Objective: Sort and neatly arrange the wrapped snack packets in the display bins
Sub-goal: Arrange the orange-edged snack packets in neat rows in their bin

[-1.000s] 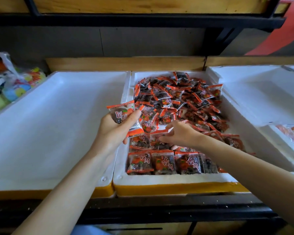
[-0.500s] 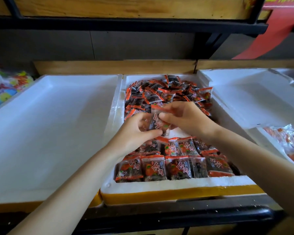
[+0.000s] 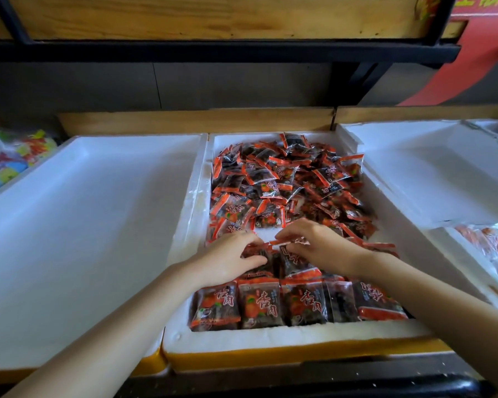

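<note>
1. Head view, looking down onto the middle bin (image 3: 270, 337), white foam with a yellow lower front edge, set wall to wall between the left bin (image 3: 84, 225) and the right bin (image 3: 431, 173), both white foam too.
2. Along the near wall of the middle bin: a front row (image 3: 270, 305) of five orange-and-dark snack packets, side by side, printed faces up, edges touching.
3. Just behind that row: left hand (image 3: 230, 261) and right hand (image 3: 319, 248), both low over a second line of packets, close together but apart.
4. Right hand: thumb and fingertips pinching the orange sealed edge of a packet (image 3: 293, 258), print up, lying on that second line.
5. Left hand: fingers curled over and thumb under a dark packet (image 3: 258, 254) just beside the first, gripping it; hard to tell how much of it sits inside the palm.
6. Beyond the hands: a small patch of white bin floor (image 3: 266, 232), then a loose heap (image 3: 285, 182) of the same packets, tumbled at all angles up to the far wall.
7. Around the bins: clear-wrapped orange goods (image 3: 495, 248) at the right edge; multicoloured sweets (image 3: 12, 162) at the far left; a wooden board (image 3: 213, 15) and a black frame (image 3: 213, 50) overhead; a red banner (image 3: 477, 61) at the upper right.
</note>
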A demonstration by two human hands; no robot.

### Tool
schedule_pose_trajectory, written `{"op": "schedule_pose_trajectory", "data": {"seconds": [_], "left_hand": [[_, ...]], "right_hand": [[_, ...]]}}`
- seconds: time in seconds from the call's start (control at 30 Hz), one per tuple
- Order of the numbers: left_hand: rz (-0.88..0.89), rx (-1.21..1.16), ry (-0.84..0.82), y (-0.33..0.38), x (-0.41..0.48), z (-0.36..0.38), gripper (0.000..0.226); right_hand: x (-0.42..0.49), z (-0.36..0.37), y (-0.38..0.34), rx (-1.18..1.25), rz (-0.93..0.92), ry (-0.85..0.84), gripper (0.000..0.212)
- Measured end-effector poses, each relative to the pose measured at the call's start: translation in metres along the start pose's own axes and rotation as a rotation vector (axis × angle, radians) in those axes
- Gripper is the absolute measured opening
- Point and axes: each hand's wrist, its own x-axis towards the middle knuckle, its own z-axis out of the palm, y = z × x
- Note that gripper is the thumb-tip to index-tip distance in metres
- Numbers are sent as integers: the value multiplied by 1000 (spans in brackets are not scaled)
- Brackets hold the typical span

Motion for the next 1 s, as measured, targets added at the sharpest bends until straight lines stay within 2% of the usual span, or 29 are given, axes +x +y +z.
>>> {"op": "schedule_pose_trajectory", "data": {"seconds": [0.13, 0.23, 0.3, 0.37, 0.5, 0.6, 0.73, 0.9, 1.0], "left_hand": [[17, 28, 21, 0, 10, -1, 43], [24, 25, 75, 2, 25, -7, 41], [39, 15, 101, 2, 41, -11, 44], [36, 10, 102, 1, 59, -15, 49], [-39, 104, 78, -8, 89, -15, 58], [-87, 199, 84, -17, 98, -11, 61], [-117, 167, 183, -21, 105, -7, 62], [-52, 244, 273, -16, 101, -6, 50], [-4, 255, 376, -8, 95, -4, 37]], "right_hand": [[-5, 6, -1, -89, -96, -7, 32], [2, -3, 7, -17, -50, 43, 34], [12, -15, 20, 41, 25, 202, 35], [24, -26, 43, -21, 127, 343, 39], [39, -33, 90, -259, 459, 271, 71], [40, -30, 108, -178, 545, 252, 79], [39, -38, 114, -39, 473, 387, 68], [39, -40, 111, -124, 499, 298, 50], [35, -42, 112, -142, 465, 375, 29]]}}
